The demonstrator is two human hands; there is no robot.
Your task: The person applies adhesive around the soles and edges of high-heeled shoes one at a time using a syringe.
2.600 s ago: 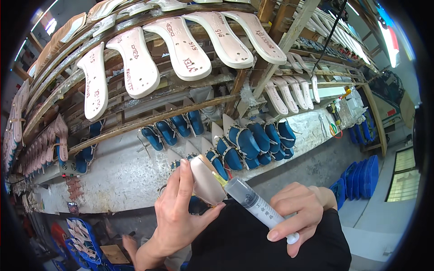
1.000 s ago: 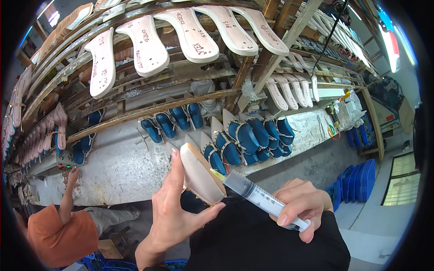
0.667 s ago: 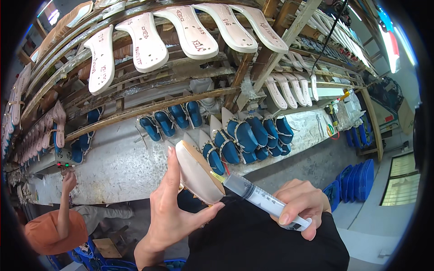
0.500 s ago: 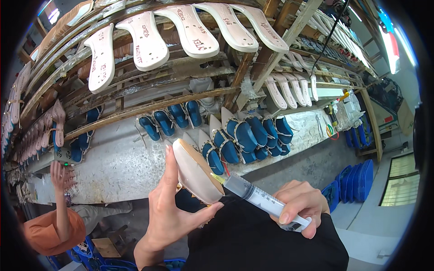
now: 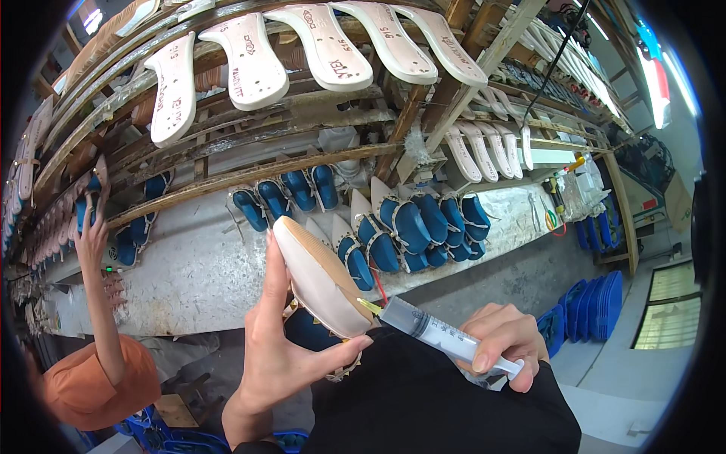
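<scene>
- Right hand [image 5: 503, 340]: held out before the black-clad body, palm inward, fingers clamped on the plunger end of the clear syringe [image 5: 435, 333].
- Syringe: slanting up and left; probably light, stiff and smooth, best gripped by the barrel or flange. Its yellow tip [image 5: 369, 306], likely the fragile part, is at the pale shoe's sole edge; contact cannot be told.
- Left hand [image 5: 280, 344]: raised from the lower edge, thumb under the shoe's near end, forefinger along its left side, fingers clamped on it.
- Pale shoe [image 5: 321, 284]: up in the left hand, tilted, tan sole facing upper right; seemingly light, stiff-soled, smooth, safest held by its sides.
- Beyond: blue-lined shoes [image 5: 408, 227] on the tabletop [image 5: 189, 295].
- Farther: wooden rack [image 5: 302, 163] bearing pale sole-shaped boards [image 5: 333, 57].
</scene>
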